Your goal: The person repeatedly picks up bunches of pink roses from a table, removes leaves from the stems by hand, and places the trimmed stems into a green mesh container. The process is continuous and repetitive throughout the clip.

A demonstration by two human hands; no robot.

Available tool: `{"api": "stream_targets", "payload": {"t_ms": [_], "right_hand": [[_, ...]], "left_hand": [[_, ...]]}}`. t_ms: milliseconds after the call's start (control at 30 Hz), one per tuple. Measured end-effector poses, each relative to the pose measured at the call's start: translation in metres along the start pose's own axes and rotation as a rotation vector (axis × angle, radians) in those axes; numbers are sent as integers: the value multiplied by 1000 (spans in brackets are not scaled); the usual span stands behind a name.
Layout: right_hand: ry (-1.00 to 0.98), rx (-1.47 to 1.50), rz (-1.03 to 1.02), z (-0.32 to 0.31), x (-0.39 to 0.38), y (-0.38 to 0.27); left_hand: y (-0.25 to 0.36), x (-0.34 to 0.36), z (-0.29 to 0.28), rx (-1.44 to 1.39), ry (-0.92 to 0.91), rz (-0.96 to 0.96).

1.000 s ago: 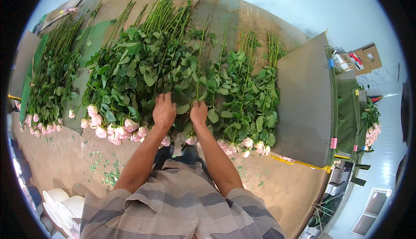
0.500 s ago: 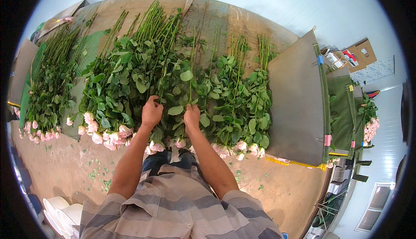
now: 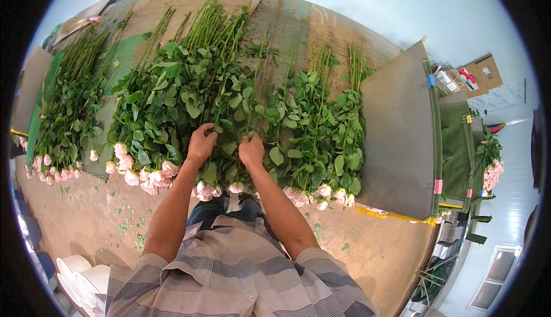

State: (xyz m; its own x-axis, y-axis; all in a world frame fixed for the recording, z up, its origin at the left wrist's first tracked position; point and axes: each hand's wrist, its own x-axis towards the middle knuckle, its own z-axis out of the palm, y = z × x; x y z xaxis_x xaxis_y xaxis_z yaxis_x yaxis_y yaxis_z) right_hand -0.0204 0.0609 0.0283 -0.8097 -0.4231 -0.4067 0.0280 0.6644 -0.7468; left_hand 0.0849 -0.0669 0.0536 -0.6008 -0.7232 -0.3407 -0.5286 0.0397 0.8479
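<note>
Head view shows two hands point(image 3: 201, 146) amid many roses point(image 3: 169, 169).

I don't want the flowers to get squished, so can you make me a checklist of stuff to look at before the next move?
1. Left hand and right hand in sight: ok, both show.
2. Hands apart: ok, there is a gap between them.
3. Right hand gripping a stem: cannot tell, its fingertips are among green leaves.
4. Pink blooms on the person's side: ok, they lie along the near edge.
5. Floor free of leaf bits: not ok, some are scattered there.
</note>
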Motion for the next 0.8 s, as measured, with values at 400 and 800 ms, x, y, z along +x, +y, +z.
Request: {"api": "stream_targets", "payload": {"t_ms": [400, 800], "right_hand": [[417, 109, -224, -152, -24, 38], [-2, 198, -300, -81, -21, -33]], "left_hand": [[-10, 9, 5, 3, 47, 86], [29, -30, 40, 24, -7, 138]]}}
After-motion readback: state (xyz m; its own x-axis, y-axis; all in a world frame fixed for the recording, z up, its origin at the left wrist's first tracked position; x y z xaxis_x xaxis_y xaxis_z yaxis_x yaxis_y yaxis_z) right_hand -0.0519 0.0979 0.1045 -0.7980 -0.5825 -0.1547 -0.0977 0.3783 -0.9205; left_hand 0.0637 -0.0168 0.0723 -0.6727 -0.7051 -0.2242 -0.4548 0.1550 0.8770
